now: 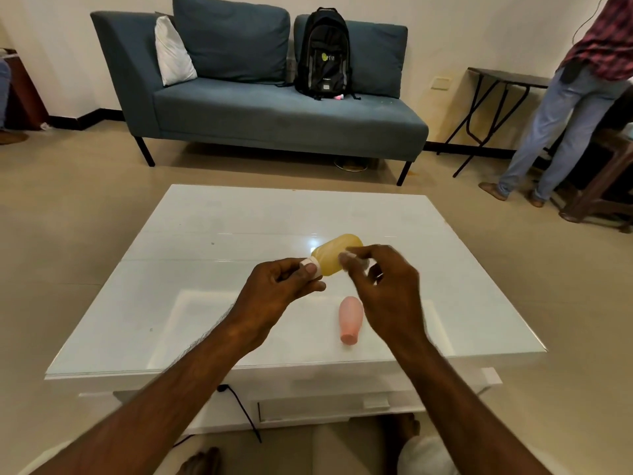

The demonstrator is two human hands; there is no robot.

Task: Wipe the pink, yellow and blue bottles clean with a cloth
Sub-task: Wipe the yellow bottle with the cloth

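Glossy white rectangular worktop (pixel 205 269) in front, teal fabric sofa (pixel 267 108) behind with black backpack (pixel 323 53) and white cushion (pixel 173 53), well apart from the work. Standing person in checked shirt and jeans (pixel 568 108) far right beside a dark folding side table (pixel 503 84), not in the way. Left hand (pixel 274 286) pinching the white cap end of the translucent yellow plastic bottle (pixel 337 253), held tilted above the worktop, base pointing away. Right hand (pixel 380 279) curled against the bottle's side, fingertips pressed on something pale and blurred, probably the cloth; cannot tell for sure. Soft pink plastic bottle (pixel 350 318) lying on its side on the worktop just below the right hand, cap toward the viewer. Blue bottle not in view. Step in hand, judged: wiping the yellow one. Best done by keeping the cap pinch firm, rotating the body so every side meets the cloth. Nothing blocking; pink bottle near enough to knock.
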